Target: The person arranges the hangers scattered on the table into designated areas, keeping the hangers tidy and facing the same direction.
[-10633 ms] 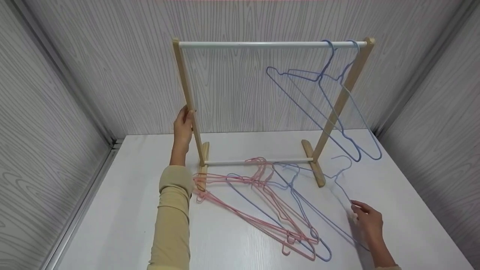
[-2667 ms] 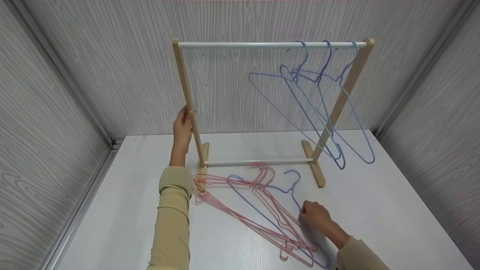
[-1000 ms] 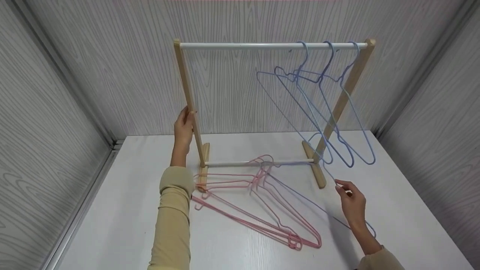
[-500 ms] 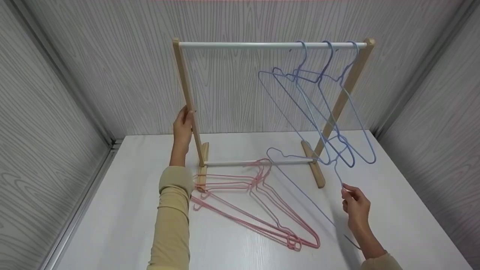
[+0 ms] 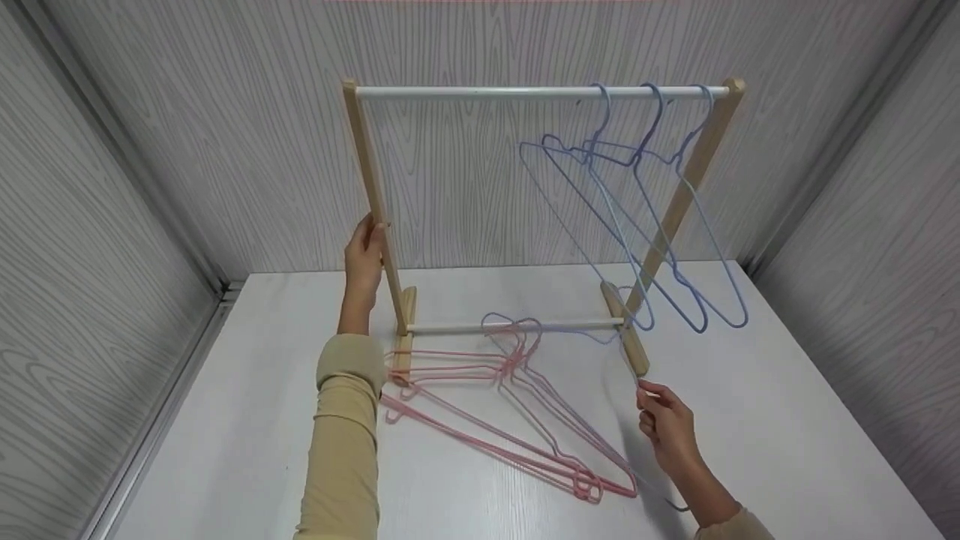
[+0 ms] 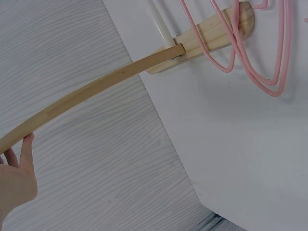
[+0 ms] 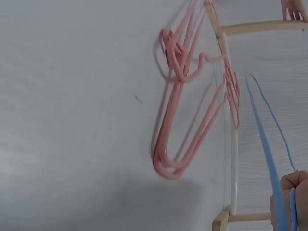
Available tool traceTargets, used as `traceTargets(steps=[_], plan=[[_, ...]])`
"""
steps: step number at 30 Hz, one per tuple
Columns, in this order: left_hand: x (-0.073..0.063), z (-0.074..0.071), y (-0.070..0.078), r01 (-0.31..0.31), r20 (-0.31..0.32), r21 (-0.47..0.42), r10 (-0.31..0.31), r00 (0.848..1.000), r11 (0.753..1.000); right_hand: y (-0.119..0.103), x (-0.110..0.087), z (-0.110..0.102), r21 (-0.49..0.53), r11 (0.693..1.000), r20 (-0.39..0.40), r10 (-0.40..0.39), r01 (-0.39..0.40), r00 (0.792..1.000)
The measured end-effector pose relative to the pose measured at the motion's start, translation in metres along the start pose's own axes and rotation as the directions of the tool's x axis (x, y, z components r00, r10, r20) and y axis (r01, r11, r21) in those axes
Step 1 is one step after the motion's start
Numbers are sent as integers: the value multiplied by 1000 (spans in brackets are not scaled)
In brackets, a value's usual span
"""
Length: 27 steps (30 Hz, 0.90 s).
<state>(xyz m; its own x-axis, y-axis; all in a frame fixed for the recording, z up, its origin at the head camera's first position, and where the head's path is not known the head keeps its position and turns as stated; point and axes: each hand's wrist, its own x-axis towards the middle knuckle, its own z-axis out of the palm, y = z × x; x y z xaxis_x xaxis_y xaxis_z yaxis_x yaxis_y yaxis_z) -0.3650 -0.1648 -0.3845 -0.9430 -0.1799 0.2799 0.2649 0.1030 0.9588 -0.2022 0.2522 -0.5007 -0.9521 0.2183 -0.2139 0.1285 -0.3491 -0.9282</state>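
My left hand [image 5: 364, 259] grips the left wooden post [image 5: 367, 165] of a small clothes rack, thumb in front and fingers behind. In the left wrist view its fingertips lie against that post. My right hand [image 5: 669, 431] pinches one side of a blue hanger [image 7: 263, 139], raised in front of the rack's right foot. That hanger's far end overlaps the pink hooks in the head view. Three more blue hangers [image 5: 637, 157] hang by their hooks from the right part of the white top bar [image 5: 480, 92]. Several pink hangers [image 5: 486, 447] lie in an overlapping pile on the table.
The rack's wooden feet [image 5: 634, 351] stand on the white table [image 5: 247, 420], joined by a white lower bar [image 5: 442, 328]. Pink hangers overlap the left foot. Wood-grain panels [image 5: 465, 195] wall in the back and both sides.
A third blue hanger has come onto the top bar. My right hand has since picked up another blue hanger from the table and just swung it left. My left hand has stayed on the post.
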Motion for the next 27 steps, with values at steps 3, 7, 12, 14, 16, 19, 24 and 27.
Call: traceTargets(steps=[3,7,12,14,16,19,24,27], plan=[[0,0,-1,1,-4,12,-1,1000,1000,4,-4,12,11,1000,25,10,-10,1000],[0,0,-1,-3,-11,24,3,1000,1000,10,-8,28,29,999,42,36,-37,998],[0,-1,0,-5,7,6,5,1000,1000,11,-14,47,53,998,98,33,-38,995],[-2,-1,4,1,19,-18,-1,1000,1000,9,-17,53,60,998,130,25,-33,991],[-3,-2,5,2,24,-29,-2,1000,1000,6,-20,60,48,998,150,24,-32,988],[-3,-1,5,-4,18,-31,4,1000,1000,1,-27,69,20,999,162,41,-45,986],[-1,0,0,-14,4,-18,14,1000,1000,-10,-37,81,24,996,201,81,-88,976],[-1,-1,-1,-15,2,-12,15,1000,1000,-16,-41,86,27,995,247,85,-94,965]])
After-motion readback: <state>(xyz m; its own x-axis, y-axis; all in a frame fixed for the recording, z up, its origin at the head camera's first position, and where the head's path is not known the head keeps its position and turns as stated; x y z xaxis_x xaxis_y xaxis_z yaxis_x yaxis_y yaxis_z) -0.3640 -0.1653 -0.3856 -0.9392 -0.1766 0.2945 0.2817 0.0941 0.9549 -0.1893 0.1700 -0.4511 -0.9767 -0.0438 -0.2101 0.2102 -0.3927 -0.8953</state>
